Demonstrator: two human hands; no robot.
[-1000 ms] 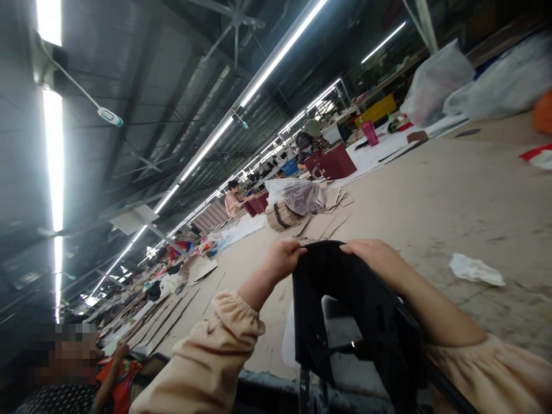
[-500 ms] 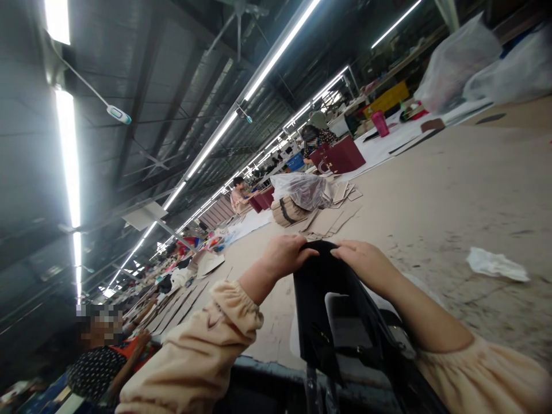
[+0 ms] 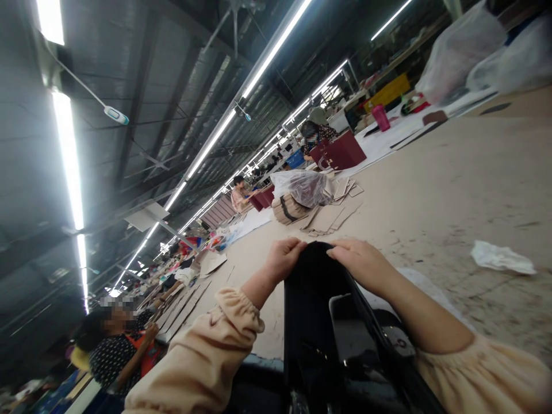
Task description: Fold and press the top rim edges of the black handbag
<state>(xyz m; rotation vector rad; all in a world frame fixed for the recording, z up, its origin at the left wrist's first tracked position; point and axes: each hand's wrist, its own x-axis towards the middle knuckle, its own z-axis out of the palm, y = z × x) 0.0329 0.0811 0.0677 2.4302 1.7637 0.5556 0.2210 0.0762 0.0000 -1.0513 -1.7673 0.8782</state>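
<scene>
A black handbag (image 3: 307, 322) with small bits of shiny metal stands tilted at the near edge of the worktable. My left hand (image 3: 283, 259) pinches its far top edge on the left side. Closed on the same edge a little further right is my right hand (image 3: 361, 263), thumb and fingers curled over the black material. The bag's lower part runs out of view at the bottom. Beige sleeves cover both forearms. Under my right forearm lies some clear plastic (image 3: 425, 287).
Past my hands, flat brown board pieces (image 3: 332, 218) lie beside a banded bundle (image 3: 288, 209) and a plastic bag (image 3: 302, 187). A crumpled white paper (image 3: 502, 257) is at right. Burgundy bags (image 3: 338, 152) stand further back. A co-worker (image 3: 114, 356) sits at lower left.
The black handbag has turned slightly, its left side now showing broader and smoother. Both hands keep hold of its top edge. The co-worker at left appears shifted right and more upright.
</scene>
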